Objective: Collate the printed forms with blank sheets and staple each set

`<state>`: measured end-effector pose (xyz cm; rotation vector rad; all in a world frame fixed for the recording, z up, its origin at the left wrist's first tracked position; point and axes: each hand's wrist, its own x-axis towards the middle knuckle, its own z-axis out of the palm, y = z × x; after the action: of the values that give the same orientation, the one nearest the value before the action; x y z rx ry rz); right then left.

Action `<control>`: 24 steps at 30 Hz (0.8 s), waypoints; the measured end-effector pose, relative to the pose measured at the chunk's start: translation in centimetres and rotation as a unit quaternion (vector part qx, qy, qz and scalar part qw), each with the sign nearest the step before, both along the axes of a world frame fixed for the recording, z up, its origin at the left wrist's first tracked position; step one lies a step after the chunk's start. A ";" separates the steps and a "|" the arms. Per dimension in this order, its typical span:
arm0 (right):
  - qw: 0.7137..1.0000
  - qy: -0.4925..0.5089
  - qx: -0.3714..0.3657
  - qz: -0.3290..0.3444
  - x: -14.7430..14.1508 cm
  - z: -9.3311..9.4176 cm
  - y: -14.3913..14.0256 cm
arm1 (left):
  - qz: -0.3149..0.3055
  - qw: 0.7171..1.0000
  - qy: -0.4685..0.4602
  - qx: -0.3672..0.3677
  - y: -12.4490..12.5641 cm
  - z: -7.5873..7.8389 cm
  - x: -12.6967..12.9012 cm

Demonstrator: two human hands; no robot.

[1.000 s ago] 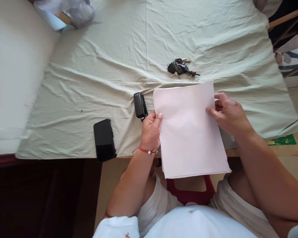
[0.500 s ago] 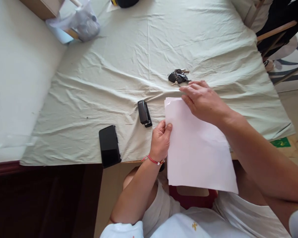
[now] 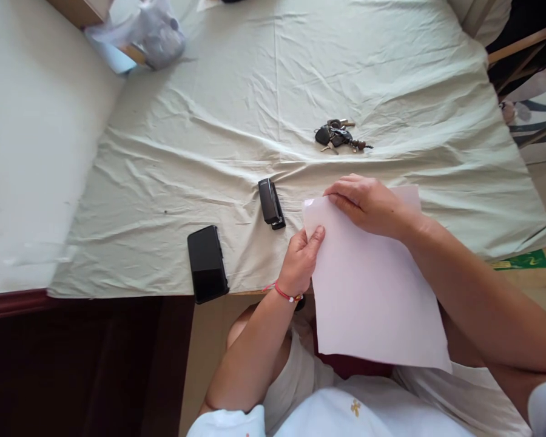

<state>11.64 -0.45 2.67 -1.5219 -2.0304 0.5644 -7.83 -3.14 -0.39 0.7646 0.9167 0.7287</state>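
A stack of white paper (image 3: 373, 297) hangs partly over the table's front edge, above my lap. My left hand (image 3: 301, 258) grips its left edge, thumb on top and fingers underneath. At the far edge of the sheets, my right hand (image 3: 366, 203) is closed over the paper, its thumb in front and its fingers behind the edge. Just left of the paper lies a black stapler (image 3: 271, 204). Beyond the sheets is a bunch of keys (image 3: 339, 136), touching neither hand.
A black phone (image 3: 207, 264) lies at the front edge of the cloth-covered table (image 3: 131, 182). At the back left, a plastic bag (image 3: 157, 36) sits by a cardboard box (image 3: 82, 9) near the wall. A wooden-framed chair (image 3: 525, 44) stands at the right.
My right hand has drawn back from near the keys onto the paper's far edge and closed there. The sheets have moved slightly toward me, with my left hand still gripping them.
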 end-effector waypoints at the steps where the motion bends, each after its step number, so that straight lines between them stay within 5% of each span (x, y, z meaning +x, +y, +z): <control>1: 1.000 -0.013 -0.006 0.004 -0.2 -0.1 0.0 | 0.000 1.000 0.006 0.003 0.0 -0.1 0.0; 12: 0.998 0.038 0.028 0.039 -1.6 -0.1 -0.3 | 0.004 0.998 0.052 0.039 0.1 -0.9 0.0; 24: 0.988 0.113 0.093 0.045 -2.5 -1.2 0.1 | 0.029 0.999 0.018 -0.022 0.4 -0.4 0.1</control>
<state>9.14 -0.40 1.52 -1.2057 -1.9242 0.5391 -7.75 -2.74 -0.81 0.7164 0.9882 0.7461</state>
